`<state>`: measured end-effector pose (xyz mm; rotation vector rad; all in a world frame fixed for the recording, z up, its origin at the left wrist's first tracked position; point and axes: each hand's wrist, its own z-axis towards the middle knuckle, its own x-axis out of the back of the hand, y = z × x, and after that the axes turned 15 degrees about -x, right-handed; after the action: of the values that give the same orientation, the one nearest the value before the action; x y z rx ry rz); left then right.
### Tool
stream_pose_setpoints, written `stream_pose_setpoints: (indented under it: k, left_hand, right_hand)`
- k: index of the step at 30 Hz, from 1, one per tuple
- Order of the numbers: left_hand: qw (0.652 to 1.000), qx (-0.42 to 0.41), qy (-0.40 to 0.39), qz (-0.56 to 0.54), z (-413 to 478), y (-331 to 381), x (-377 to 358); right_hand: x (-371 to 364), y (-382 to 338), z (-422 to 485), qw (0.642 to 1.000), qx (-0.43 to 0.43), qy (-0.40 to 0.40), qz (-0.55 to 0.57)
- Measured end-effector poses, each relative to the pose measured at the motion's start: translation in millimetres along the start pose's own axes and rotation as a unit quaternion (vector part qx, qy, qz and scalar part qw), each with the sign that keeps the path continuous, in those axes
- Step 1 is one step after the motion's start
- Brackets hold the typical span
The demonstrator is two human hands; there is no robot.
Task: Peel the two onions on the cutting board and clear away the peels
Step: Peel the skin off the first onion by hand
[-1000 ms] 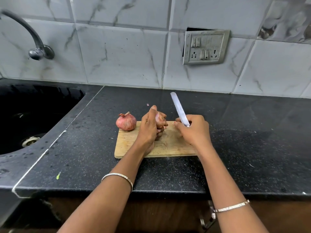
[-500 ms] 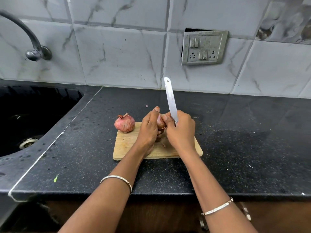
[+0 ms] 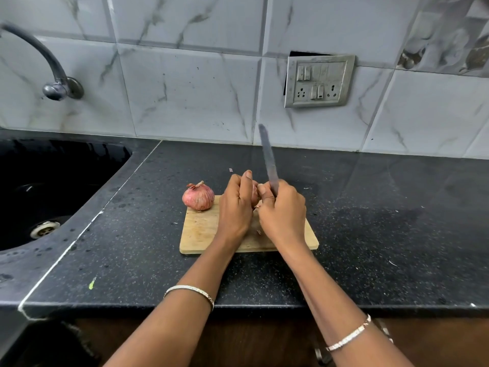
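Observation:
A wooden cutting board (image 3: 201,234) lies on the black counter. One unpeeled red onion (image 3: 198,197) sits on the board's far left corner. My left hand (image 3: 236,207) grips the second onion (image 3: 254,193), mostly hidden between my two hands. My right hand (image 3: 283,210) holds a knife (image 3: 268,158), blade pointing up and away, with its thumb against the held onion. A small bit of peel (image 3: 258,231) lies on the board under my hands.
A black sink (image 3: 47,192) with a drain lies to the left, under a wall tap (image 3: 57,83). A switch and socket plate (image 3: 318,80) is on the tiled wall. A tiny peel scrap (image 3: 230,170) lies on the counter behind the board.
My right hand moved left with the knife until it met the onion in my left hand. The blade swung more upright. The other onion stayed put.

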<state>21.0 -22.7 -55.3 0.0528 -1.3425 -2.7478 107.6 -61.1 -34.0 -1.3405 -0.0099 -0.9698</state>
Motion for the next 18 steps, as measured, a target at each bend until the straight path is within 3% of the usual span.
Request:
stream_pose_setpoints:
  k: [5,8,12,18]
  left_hand:
    - [0.998,0.039,0.023,-0.035,3,-4,3]
    - [0.999,0.011,-0.02,-0.03,-1,-2,1]
    - [0.998,-0.007,-0.021,-0.061,-2,-6,2]
    - [0.994,0.014,-0.006,-0.105,0,-15,3]
  right_hand:
    - [19,-9,-9,0.998,-0.001,-0.052,0.034]
    - [31,-10,7,0.995,-0.019,-0.073,-0.068]
    - [33,2,31,0.963,-0.093,-0.113,-0.225]
    - [30,12,43,0.949,-0.094,-0.192,-0.233]
